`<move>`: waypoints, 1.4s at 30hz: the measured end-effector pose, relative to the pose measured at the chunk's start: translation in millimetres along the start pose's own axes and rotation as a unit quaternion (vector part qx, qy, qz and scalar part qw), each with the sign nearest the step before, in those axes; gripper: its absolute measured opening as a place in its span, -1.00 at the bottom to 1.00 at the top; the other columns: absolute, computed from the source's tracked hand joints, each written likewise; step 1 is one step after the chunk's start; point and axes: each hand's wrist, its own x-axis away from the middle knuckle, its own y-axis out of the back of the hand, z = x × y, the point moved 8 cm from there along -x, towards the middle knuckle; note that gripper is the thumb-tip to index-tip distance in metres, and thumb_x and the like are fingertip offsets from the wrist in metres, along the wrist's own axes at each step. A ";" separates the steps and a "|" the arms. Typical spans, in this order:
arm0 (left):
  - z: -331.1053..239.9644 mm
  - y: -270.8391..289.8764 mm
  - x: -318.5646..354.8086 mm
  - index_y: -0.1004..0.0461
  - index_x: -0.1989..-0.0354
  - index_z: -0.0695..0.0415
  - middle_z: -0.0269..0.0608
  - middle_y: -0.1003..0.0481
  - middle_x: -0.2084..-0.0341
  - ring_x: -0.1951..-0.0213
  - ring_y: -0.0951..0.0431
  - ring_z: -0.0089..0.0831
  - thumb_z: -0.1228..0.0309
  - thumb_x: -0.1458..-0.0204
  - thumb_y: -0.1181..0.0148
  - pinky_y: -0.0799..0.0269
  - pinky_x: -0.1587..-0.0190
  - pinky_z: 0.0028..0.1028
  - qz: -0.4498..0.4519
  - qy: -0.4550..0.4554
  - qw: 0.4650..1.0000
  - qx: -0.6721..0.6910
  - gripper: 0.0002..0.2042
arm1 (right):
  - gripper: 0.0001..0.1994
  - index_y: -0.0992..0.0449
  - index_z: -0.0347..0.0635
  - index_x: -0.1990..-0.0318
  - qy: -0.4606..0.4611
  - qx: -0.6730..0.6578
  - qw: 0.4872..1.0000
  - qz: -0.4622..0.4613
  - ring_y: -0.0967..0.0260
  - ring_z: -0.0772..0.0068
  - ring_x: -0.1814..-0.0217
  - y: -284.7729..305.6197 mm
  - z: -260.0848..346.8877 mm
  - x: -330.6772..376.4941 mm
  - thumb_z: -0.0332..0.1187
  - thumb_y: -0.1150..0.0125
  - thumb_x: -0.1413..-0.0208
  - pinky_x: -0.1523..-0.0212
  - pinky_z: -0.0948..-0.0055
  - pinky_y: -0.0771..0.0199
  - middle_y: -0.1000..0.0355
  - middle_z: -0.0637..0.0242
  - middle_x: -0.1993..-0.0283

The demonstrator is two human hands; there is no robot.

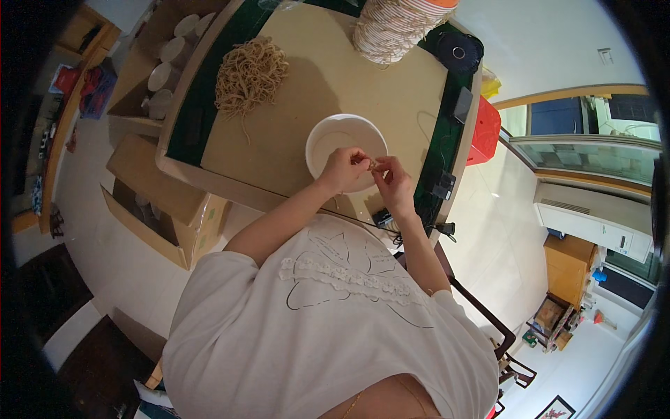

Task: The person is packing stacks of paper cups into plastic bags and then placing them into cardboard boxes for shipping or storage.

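Note:
Over the near rim of a round white bowl [312,140], my two hands meet with fingertips nearly touching. My left hand [342,169] is closed in a pinch, and so is my right hand [395,187]. Between them is a small piece of tan cord [373,166]; its exact shape is too small to make out. A thin strand seems to lie inside the bowl, and a short end hangs below my left wrist. To the left on the board rests a loose heap of tan cord [252,75], one tail trailing toward me.
A large wound spool of pale cord [394,31] stands at the far side beside a dark blue roll [459,52]. Small black devices with cables [443,185] line the table's right edge. Open cardboard boxes [157,202] sit left of the table; a red stool [484,133] stands right.

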 end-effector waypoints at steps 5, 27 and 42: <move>-0.6 -0.2 0.8 -0.47 0.44 0.25 -0.27 -0.52 0.56 0.56 -0.46 -0.62 0.48 0.07 -0.10 -0.39 0.49 -0.58 0.023 0.052 0.996 0.075 -0.91 | -0.89 -0.43 -0.23 0.35 -0.010 0.004 1.000 -0.003 -0.28 0.51 0.61 -2.1 -4.8 -0.7 -0.51 -0.17 0.08 0.54 0.53 -0.32 -0.42 0.26 0.50; -0.7 -2.9 2.4 -0.49 0.40 0.19 -0.39 -0.48 0.57 0.62 -0.33 -0.73 0.40 -0.02 -0.08 -0.23 0.65 -0.67 0.065 0.085 0.990 0.089 -0.87 | -0.91 -0.49 -0.20 0.32 -0.036 -0.048 0.998 -0.019 -0.23 0.62 0.63 -5.4 -18.7 -0.5 -0.47 -0.14 0.00 0.58 0.59 -0.25 -0.32 0.30 0.64; 2.4 13.2 0.7 -0.45 0.50 0.24 -0.24 -0.50 0.62 0.51 -0.50 -0.52 0.47 0.07 -0.12 -0.40 0.39 -0.53 -0.067 -0.010 0.994 0.080 -0.91 | -0.95 -0.45 -0.26 0.38 0.020 -0.024 0.998 -0.051 -0.27 0.51 0.60 0.8 -3.0 2.0 -0.50 -0.15 0.02 0.56 0.56 -0.27 -0.39 0.24 0.52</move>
